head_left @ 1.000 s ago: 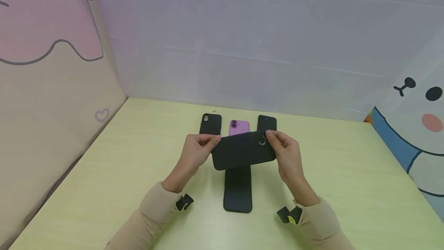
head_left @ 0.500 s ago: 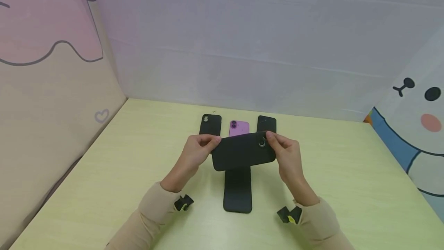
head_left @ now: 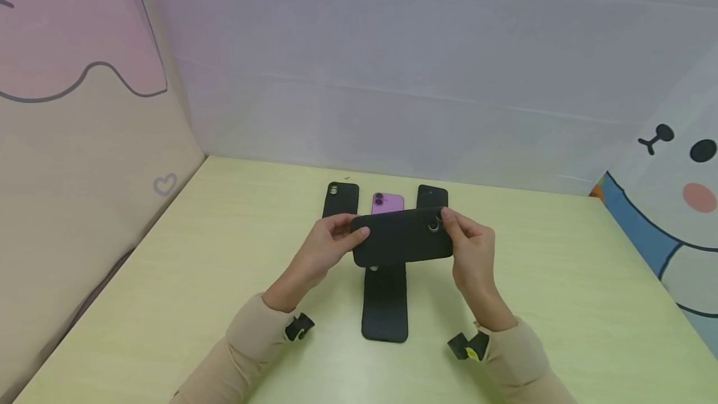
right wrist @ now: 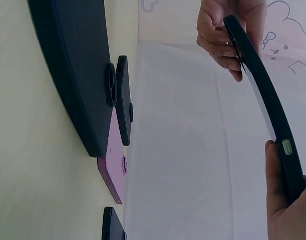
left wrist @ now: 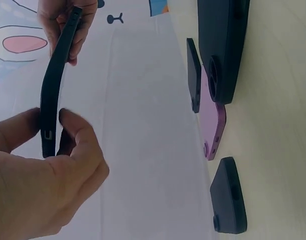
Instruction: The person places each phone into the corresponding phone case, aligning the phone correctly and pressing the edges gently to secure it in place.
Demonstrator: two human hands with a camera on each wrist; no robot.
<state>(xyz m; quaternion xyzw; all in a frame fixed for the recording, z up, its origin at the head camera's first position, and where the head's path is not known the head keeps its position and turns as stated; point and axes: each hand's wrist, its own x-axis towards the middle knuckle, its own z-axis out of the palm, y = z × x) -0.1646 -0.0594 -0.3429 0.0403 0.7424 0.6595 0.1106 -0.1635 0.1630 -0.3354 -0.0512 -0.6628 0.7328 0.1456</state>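
1. Held aloft over the table, at the clock's centre in the head view: black phone case, overlapping in view a purple phone at 12 o'clock and a dark slab at 6 o'clock. Beyond, at 10 and 1 o'clock: two similar dark pieces.
2. Pinched at the 9 o'clock end between thumb and fingers of the left hand; pinched likewise at the 3 o'clock end by the right hand, thumb beside the camera rings.
3. Main risk, as judged: springing out of one pinch, from the bowed shape (see wrist views) plus small fingertip contact. Secondary risk: creasing, from harder bending.
4. Long axis: nearly 9-to-3, slightly raised toward 3; camera end pointed to 3, back face turned to the head view.
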